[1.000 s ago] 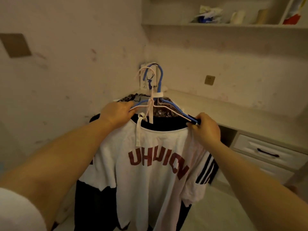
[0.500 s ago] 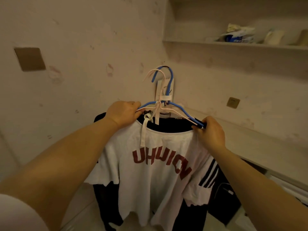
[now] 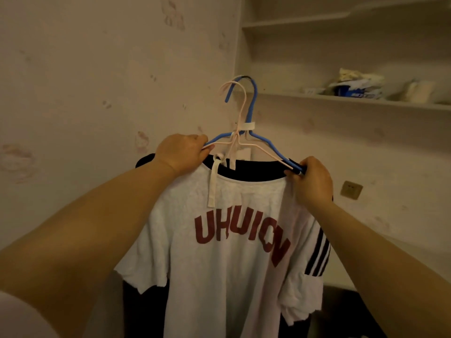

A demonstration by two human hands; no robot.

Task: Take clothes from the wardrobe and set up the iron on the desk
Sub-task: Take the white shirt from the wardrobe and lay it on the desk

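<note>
With the left hand (image 3: 180,152) and right hand (image 3: 311,178) each gripping the hangers (image 3: 246,140), keep both ends level so the white T-shirt (image 3: 219,252) stays on.

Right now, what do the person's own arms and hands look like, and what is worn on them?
Both forearms are bare down to the wrists. The left hand and the right hand wear no gloves, and no rings, watch or bracelet show. A pale short sleeve shows at the left upper arm, at the bottom corner of the view. No sleeve shows on the right arm.
</note>
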